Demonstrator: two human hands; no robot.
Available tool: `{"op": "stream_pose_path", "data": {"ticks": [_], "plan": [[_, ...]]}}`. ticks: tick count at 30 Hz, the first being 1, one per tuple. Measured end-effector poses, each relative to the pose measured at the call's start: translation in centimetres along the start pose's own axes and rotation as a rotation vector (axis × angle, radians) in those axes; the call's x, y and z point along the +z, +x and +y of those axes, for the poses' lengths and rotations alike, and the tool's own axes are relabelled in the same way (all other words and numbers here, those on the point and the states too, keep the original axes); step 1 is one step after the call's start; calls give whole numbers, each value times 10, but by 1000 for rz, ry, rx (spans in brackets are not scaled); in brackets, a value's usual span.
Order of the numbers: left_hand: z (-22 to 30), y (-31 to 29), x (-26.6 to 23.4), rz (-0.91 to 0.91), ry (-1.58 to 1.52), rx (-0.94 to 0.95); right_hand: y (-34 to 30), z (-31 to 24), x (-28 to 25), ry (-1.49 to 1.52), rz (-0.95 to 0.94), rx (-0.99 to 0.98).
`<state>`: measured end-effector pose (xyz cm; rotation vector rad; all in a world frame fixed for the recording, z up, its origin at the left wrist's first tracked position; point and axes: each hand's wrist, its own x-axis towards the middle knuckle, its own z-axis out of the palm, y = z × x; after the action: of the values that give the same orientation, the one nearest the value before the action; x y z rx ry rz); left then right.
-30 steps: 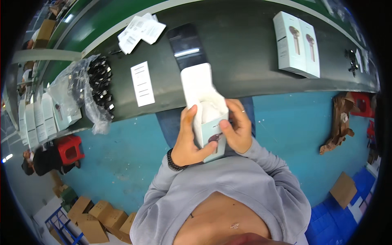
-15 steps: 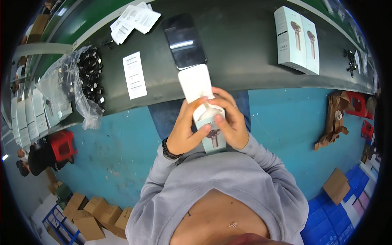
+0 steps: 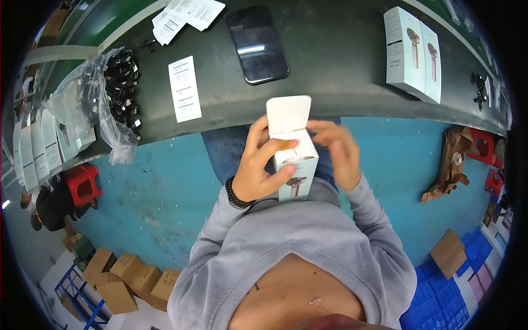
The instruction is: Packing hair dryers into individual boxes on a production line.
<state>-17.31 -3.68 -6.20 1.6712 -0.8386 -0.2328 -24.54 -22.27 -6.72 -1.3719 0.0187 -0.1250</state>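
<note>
An upright pale-green carton (image 3: 297, 184) with a picture of a handheld device on its front is held before my lap. Its white top flap (image 3: 289, 114) is lifted and points away from me. My left hand (image 3: 264, 163) grips the carton from the left, thumb on the front and a finger over the open top. What lies inside is mostly hidden. To the right of the carton, my right hand (image 3: 336, 151) is off it, blurred, with its fingers stretched toward the flap and nothing seen in them.
On the dark table (image 3: 330, 71) lie a black phone (image 3: 258, 47), a printed leaflet (image 3: 185, 89) and a pile of leaflets (image 3: 187, 17). Closed cartons (image 3: 413, 58) stand at the right. A plastic bag of black cables (image 3: 121, 91) lies left, beside more cartons (image 3: 49, 146).
My right hand has let go of the carton and moved right. The carton has shifted slightly right, and its flap no longer overlaps the table's phone.
</note>
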Motion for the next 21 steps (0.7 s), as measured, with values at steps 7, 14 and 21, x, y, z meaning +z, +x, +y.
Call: {"op": "stream_pose_path", "data": {"ticks": [7, 14, 21], "plan": [[-9, 5, 5, -24, 87, 112, 35, 2, -23, -152, -307, -59], [-17, -5, 18, 230, -262, 90, 27, -9, -10, -299, -214, -88], [6, 6, 4, 88, -120, -54, 31, -30, -14, -384, -293, -47]]}}
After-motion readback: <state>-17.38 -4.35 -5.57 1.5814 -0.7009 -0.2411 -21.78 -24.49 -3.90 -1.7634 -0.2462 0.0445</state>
